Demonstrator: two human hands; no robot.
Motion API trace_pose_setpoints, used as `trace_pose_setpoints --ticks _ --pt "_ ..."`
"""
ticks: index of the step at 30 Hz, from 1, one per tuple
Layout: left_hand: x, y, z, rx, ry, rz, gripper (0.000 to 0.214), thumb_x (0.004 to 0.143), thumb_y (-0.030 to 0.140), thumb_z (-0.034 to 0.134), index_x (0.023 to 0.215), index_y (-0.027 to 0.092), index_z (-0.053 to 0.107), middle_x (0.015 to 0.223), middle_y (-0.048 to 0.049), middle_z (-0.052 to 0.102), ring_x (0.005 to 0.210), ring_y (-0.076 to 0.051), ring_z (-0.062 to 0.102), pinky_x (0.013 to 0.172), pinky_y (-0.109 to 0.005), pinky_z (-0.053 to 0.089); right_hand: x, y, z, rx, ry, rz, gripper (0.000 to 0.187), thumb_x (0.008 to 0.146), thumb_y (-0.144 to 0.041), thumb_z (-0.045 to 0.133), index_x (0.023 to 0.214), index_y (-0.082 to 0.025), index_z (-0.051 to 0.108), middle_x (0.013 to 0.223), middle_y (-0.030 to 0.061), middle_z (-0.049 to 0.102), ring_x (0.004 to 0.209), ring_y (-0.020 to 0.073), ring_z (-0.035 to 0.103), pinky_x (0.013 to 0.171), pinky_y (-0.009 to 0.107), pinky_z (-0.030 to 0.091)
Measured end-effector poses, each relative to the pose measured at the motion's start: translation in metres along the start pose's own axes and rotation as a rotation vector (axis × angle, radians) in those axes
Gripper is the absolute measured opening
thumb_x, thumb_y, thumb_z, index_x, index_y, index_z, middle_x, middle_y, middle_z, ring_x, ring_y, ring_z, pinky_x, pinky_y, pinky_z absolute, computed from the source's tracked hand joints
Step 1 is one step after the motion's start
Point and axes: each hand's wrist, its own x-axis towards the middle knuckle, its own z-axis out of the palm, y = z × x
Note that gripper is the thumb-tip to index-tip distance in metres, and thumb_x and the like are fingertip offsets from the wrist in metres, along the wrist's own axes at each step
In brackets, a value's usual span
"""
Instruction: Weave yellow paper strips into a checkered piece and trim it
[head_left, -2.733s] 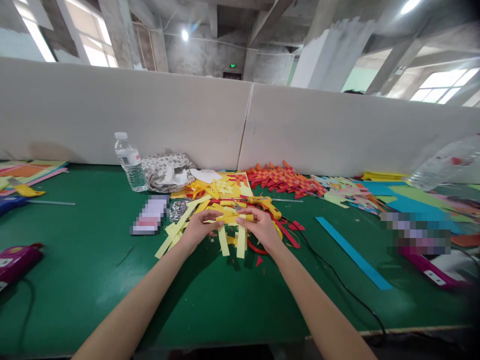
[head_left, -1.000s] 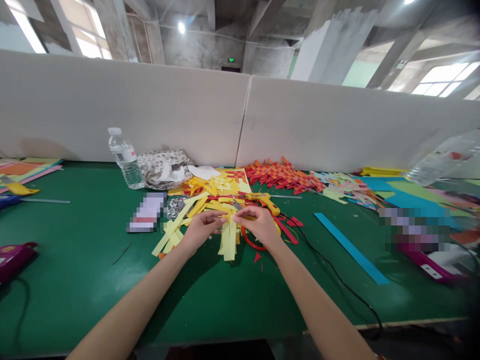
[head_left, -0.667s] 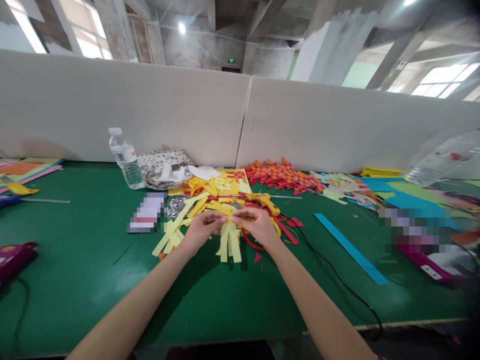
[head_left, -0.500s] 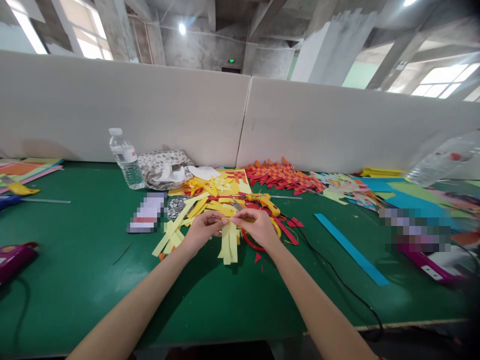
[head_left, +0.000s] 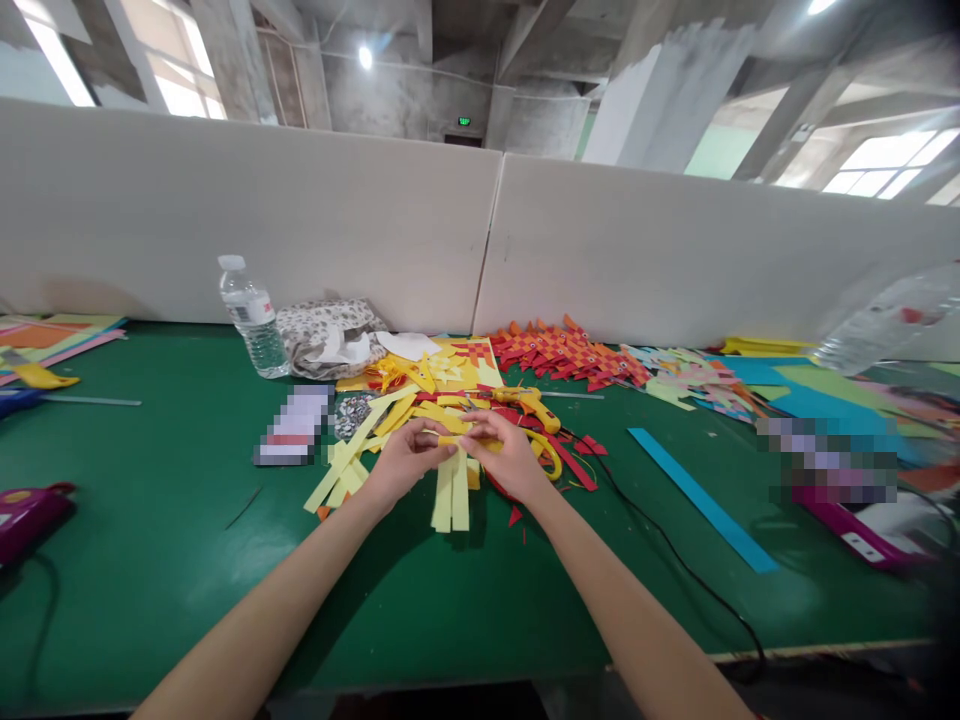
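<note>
My left hand (head_left: 405, 462) and my right hand (head_left: 504, 456) meet over the green table (head_left: 187, 540), both pinching a bundle of pale yellow paper strips (head_left: 450, 490) that hangs down between them. The fingers of both hands are closed on the strips' upper ends. Behind the hands lies a heap of loose yellow and red paper strips (head_left: 409, 410). A yellow glue gun (head_left: 529, 402) lies just beyond my right hand. Red scissor handles show partly under my right wrist.
A water bottle (head_left: 251, 318) and patterned cloth bag (head_left: 326, 338) stand at the back by the white partition (head_left: 480, 240). Woven red-orange paper fish (head_left: 570, 352) pile up to the right. A blue strip (head_left: 701, 498), a black cable (head_left: 675, 570) and coloured sheets lie right; a magenta tool (head_left: 30, 515) sits far left.
The spread-out strips have been gathered into a tighter bundle between my hands. My right hand has slid slightly left toward my left hand, covering more of the red scissors.
</note>
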Motion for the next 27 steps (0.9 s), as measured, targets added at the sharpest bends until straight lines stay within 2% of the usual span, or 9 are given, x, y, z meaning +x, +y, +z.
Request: trace_pose_setpoints --ticks 5,8,10,13,16,18,20,23,27 --pt "-0.001 0.002 -0.001 0.036 -0.014 -0.033 0.030 0.061 0.035 0.071 0.083 0.017 0.060 0.057 0.0044 0.052 0.049 -0.007 0.048 0.046 -0.017 0.039 -0.002 -0.002 0.002 -0.022 0.038 -0.031 0.030 0.071 -0.035 0.062 0.097 -0.020 0.057 0.078 0.0029 0.065 0.079 0.0181 0.062 0.076 0.032 0.047" --pt "0.002 0.005 -0.008 -0.070 0.023 -0.015 0.031 0.059 0.032 0.073 0.082 0.017 0.059 0.062 0.0024 0.057 0.054 -0.008 0.053 0.049 -0.017 0.042 0.001 0.000 0.000 -0.019 0.165 -0.017 0.033 0.071 -0.040 0.061 0.097 -0.020 0.057 0.088 0.0051 0.065 0.084 0.0193 0.061 0.078 0.033 0.046" --pt "0.005 0.010 -0.018 -0.237 0.094 0.027 0.032 0.059 0.029 0.073 0.084 0.019 0.057 0.066 0.0023 0.059 0.058 -0.009 0.057 0.052 -0.018 0.044 0.003 0.003 -0.004 0.002 0.286 0.016 0.033 0.073 -0.043 0.058 0.096 -0.020 0.056 0.094 0.0070 0.064 0.088 0.0200 0.060 0.079 0.033 0.046" --pt "0.014 0.014 -0.039 -0.459 0.294 0.093 0.029 0.059 0.024 0.072 0.083 0.022 0.055 0.068 0.0039 0.062 0.055 -0.007 0.057 0.049 -0.015 0.044 0.006 0.006 -0.007 0.033 0.384 0.050 0.029 0.076 -0.044 0.054 0.092 -0.019 0.054 0.092 0.0078 0.063 0.086 0.0200 0.060 0.075 0.032 0.047" --pt "0.025 0.012 -0.060 -0.624 0.475 0.153 0.023 0.061 0.010 0.065 0.078 0.022 0.054 0.065 0.0058 0.063 0.055 -0.005 0.059 0.048 -0.011 0.043 0.004 0.008 -0.004 -0.080 0.303 -0.003 0.020 0.078 -0.038 0.054 0.085 -0.020 0.056 0.087 0.0059 0.064 0.080 0.0188 0.060 0.071 0.030 0.047" --pt "0.030 0.009 -0.068 -0.689 0.554 0.131 0.023 0.063 0.002 0.058 0.077 0.020 0.056 0.062 0.0049 0.063 0.057 -0.005 0.060 0.051 -0.011 0.045 0.002 0.009 0.003 -0.213 0.211 -0.069 0.013 0.078 -0.032 0.053 0.083 -0.021 0.057 0.086 0.0048 0.065 0.080 0.0187 0.060 0.074 0.031 0.046" --pt "0.032 0.006 -0.069 -0.699 0.559 0.099 0.021 0.065 0.000 0.054 0.076 0.017 0.059 0.057 0.0041 0.061 0.052 -0.005 0.059 0.050 -0.011 0.045 0.000 0.010 0.011 -0.327 0.123 -0.116 0.012 0.078 -0.027 0.052 0.085 -0.021 0.059 0.088 0.0042 0.065 0.084 0.0194 0.060 0.077 0.033 0.045" --pt "0.031 0.005 -0.062 -0.689 0.503 0.052 0.021 0.066 0.003 0.057 0.081 0.015 0.063 0.062 0.0016 0.063 0.052 -0.005 0.059 0.048 -0.012 0.046 0.000 0.012 0.021 -0.425 0.000 -0.136 0.018 0.079 -0.021 0.048 0.093 -0.022 0.059 0.097 0.0039 0.065 0.091 0.0196 0.059 0.080 0.034 0.044" --pt "0.025 0.006 -0.052 -0.628 0.369 -0.023 0.023 0.068 0.010 0.061 0.089 0.016 0.066 0.075 -0.0012 0.068 0.057 -0.006 0.061 0.048 -0.011 0.047 0.008 0.008 0.030 -0.599 -0.033 -0.217 0.025 0.083 -0.018 0.043 0.102 -0.020 0.058 0.104 0.0053 0.063 0.098 0.0191 0.056 0.083 0.031 0.043"
